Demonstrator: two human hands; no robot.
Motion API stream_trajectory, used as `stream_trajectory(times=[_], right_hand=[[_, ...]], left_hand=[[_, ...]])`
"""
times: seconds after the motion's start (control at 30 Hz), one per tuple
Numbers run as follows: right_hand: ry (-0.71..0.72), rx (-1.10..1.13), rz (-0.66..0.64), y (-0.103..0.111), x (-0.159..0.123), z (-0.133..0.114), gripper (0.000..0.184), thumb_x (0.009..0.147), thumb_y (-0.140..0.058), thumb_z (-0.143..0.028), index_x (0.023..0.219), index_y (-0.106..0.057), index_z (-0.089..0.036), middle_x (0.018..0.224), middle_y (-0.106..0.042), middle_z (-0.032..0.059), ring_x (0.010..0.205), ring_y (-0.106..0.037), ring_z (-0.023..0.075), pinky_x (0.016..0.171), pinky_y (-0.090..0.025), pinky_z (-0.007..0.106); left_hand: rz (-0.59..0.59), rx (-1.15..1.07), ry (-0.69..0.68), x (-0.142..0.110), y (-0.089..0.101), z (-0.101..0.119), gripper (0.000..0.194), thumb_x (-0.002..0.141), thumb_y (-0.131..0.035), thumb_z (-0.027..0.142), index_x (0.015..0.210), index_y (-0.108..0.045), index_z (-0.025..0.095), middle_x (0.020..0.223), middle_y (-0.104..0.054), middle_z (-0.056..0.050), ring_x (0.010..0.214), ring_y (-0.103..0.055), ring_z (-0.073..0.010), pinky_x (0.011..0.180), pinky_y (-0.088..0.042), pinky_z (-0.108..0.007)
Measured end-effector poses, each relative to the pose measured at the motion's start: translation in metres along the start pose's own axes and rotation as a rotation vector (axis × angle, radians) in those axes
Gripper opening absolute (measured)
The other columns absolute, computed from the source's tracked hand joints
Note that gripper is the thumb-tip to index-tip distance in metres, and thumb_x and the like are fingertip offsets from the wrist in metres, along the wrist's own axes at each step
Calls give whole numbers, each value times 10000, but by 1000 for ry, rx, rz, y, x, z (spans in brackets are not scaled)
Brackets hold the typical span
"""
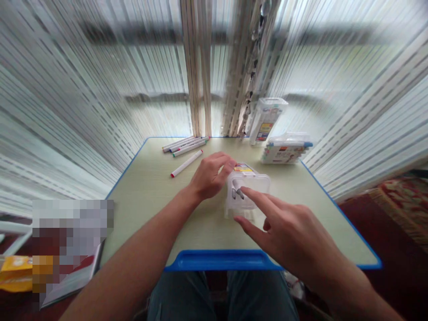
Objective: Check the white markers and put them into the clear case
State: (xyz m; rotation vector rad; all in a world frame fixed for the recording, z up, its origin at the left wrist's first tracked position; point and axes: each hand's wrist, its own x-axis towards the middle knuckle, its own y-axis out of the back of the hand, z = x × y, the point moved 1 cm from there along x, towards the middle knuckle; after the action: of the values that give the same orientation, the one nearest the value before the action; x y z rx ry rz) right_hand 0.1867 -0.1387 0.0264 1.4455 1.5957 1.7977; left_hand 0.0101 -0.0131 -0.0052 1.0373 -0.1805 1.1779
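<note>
A clear plastic marker box lies on its side on the table, its open end facing me. Two markers with grey tips show inside, toward the left. My left hand grips the box's left side near the yellow-and-red label. At the open end is my right hand, thumb and index finger apart. Its index fingertip is at the markers, but I cannot tell whether it touches them. Left of the box lies a white marker with red ends, with several more markers grouped behind it.
Upright at the back right stands another clear box. Beside it is a case full of markers. The pale table has a blue edge and a blue front tray. String curtains hang behind.
</note>
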Motion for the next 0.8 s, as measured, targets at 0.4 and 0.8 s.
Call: stream_trajectory(times=[0.4, 0.8], right_hand=[[-91, 542, 542, 15, 85, 68, 343, 967, -605, -453, 767, -713, -196, 608, -693, 18, 425, -544, 104, 426, -392, 239], [-235, 616, 388, -72, 80, 119, 501, 999, -482, -517, 750, -737, -164, 514, -648, 16, 376, -521, 107, 415, -369, 224]], left_hand=[[76, 149, 127, 1, 6, -8, 321, 992, -453, 253, 892, -736, 141, 925, -756, -91, 918, -687, -217, 872, -496, -340], [61, 520, 403, 2, 19, -34, 260, 890, -518, 100, 1027, -737, 136, 1030, -757, -99, 934, -696, -215, 903, -527, -332]])
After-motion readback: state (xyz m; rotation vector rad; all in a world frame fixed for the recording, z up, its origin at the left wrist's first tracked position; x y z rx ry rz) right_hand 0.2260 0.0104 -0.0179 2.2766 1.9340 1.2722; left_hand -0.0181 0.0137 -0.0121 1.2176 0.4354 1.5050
